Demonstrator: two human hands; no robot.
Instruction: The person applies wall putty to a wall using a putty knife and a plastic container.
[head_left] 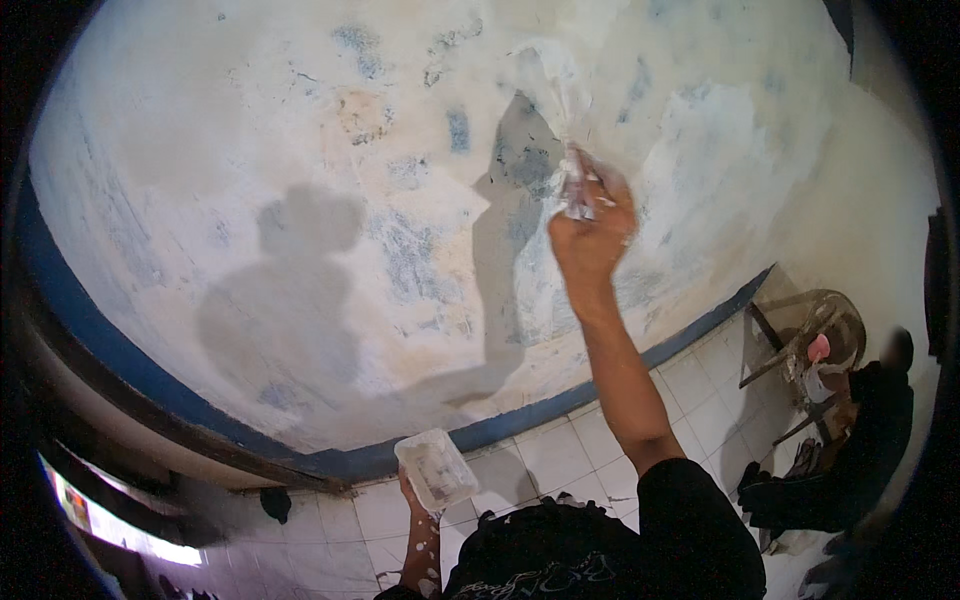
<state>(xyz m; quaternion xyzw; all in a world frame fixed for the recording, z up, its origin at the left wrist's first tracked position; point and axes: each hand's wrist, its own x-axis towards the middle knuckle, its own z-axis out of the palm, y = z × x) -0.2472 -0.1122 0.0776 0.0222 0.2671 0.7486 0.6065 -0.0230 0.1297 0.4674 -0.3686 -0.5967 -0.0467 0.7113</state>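
On the left, the blue band ran below the pale, patchy wall, and a stray smear could have marked it. Lower centre now: the left hand had its grip on the white tub, its mouth facing up; a careless tilt could have tipped white leftovers onto the tiled floor. And up at upper centre-right, what a reach! The right hand had its grip closed around a white-smeared tool, blurred, at the wall; slick fingers could have let it slip. Far right, drips could have reached the chair.
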